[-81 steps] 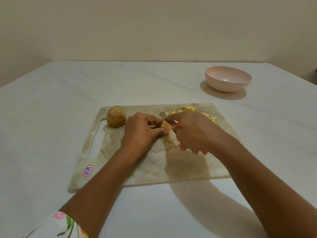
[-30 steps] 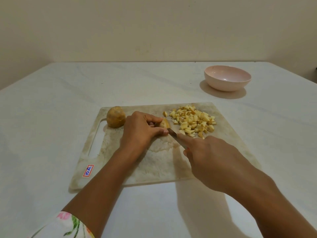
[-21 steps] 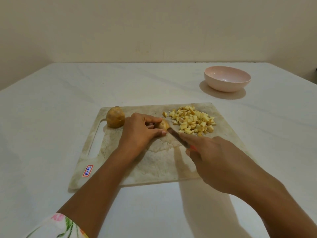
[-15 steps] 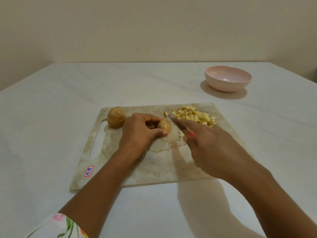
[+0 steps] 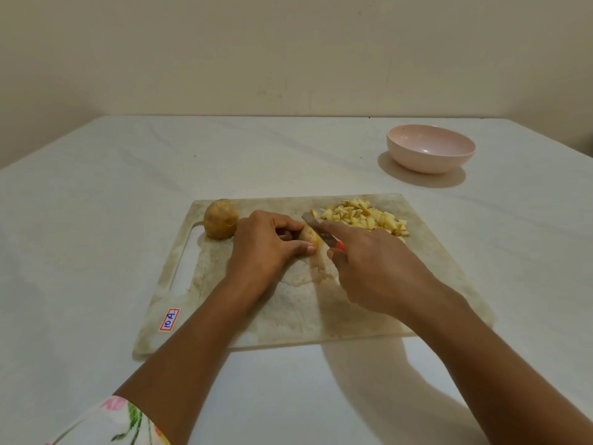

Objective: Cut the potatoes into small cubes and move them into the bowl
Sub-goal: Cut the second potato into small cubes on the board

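Note:
On the worn cutting board [image 5: 321,303] my left hand [image 5: 266,245] grips a small potato piece [image 5: 310,236] with its fingers curled round it. My right hand [image 5: 369,268] holds a red-handled knife [image 5: 316,227], index finger laid along the blade, which rests against the right side of the potato piece. A pile of small potato cubes [image 5: 369,217] lies at the board's far right, just behind my right hand. A whole unpeeled potato [image 5: 220,219] stands at the board's far left corner. The pink bowl [image 5: 430,148] sits at the far right of the table with nothing visible in it.
The board lies on a white table [image 5: 96,220] and has a handle slot [image 5: 184,261] on its left side and a small red-and-blue label [image 5: 169,319] near its front left corner. A beige wall stands behind the table.
My right hand drew the knife back toward me, then moved it forward again onto the potato piece. My left hand kept hold of the piece. The cube pile is partly covered again.

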